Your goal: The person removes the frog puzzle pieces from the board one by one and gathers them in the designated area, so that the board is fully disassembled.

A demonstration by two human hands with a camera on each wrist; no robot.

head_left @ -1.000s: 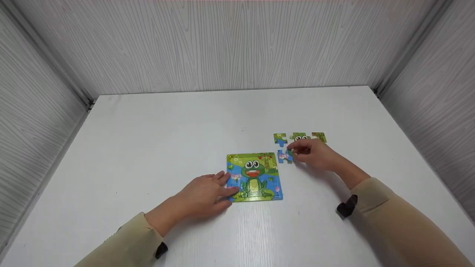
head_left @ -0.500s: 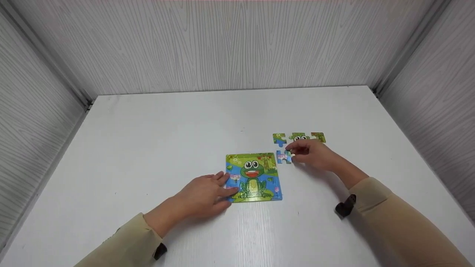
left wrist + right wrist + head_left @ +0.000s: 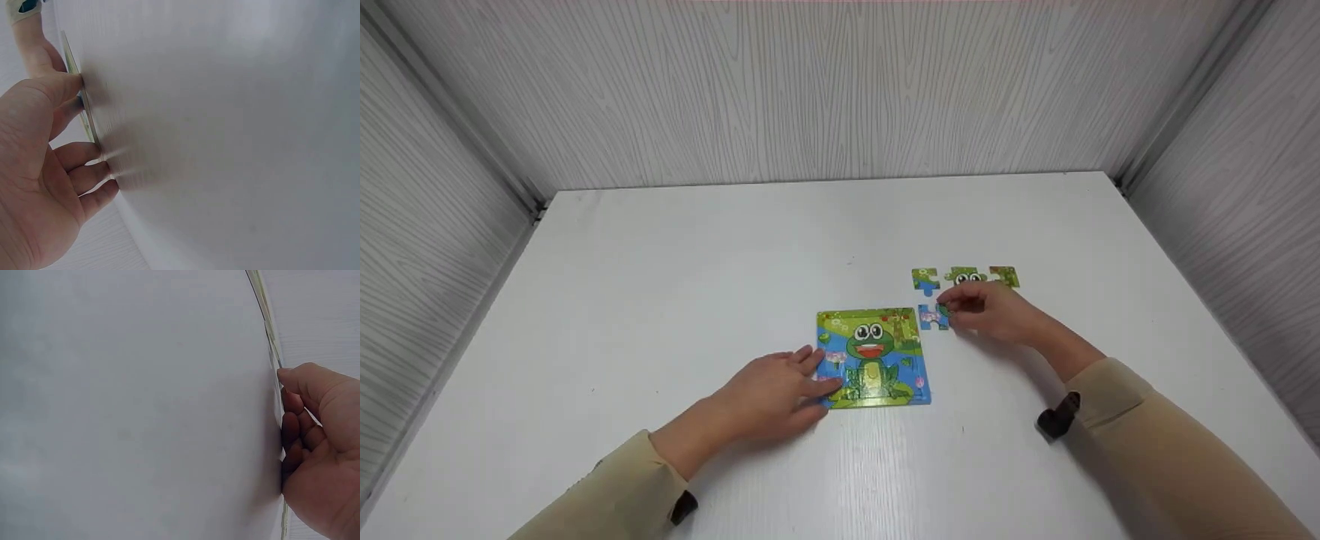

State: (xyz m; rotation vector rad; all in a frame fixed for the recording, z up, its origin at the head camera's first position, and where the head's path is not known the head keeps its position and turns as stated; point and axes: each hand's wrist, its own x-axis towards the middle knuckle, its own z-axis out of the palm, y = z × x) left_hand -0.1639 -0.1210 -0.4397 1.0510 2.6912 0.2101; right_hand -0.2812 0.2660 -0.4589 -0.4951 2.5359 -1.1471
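Note:
In the head view, a square frog puzzle board (image 3: pixel 874 356) lies flat on the white table. My left hand (image 3: pixel 772 394) rests at its left side, index finger on the board and the other fingers along its edge. Just right of the board, my right hand (image 3: pixel 994 313) pinches a mostly hidden green puzzle piece (image 3: pixel 943 308) between thumb and fingers. That piece meets the right side of a blue-and-pink puzzle piece (image 3: pixel 931 318). The left wrist view shows the left hand (image 3: pixel 50 146) by the board's thin edge (image 3: pixel 89 121). In the right wrist view, the right hand (image 3: pixel 320 433) has curled fingers.
Behind the right hand is a row of loose pieces: a green-and-blue corner piece (image 3: pixel 926 280), a frog-eyes piece (image 3: pixel 966 275) and a green-and-red corner piece (image 3: pixel 1005 275). The white table (image 3: pixel 682 285) is enclosed by grey wood-grain panels (image 3: pixel 825 90).
The piece in my right hand and the blue-and-pink piece have shifted very slightly against each other; the blue-and-pink piece tilted briefly and lies flatter now. My left hand has stayed in place.

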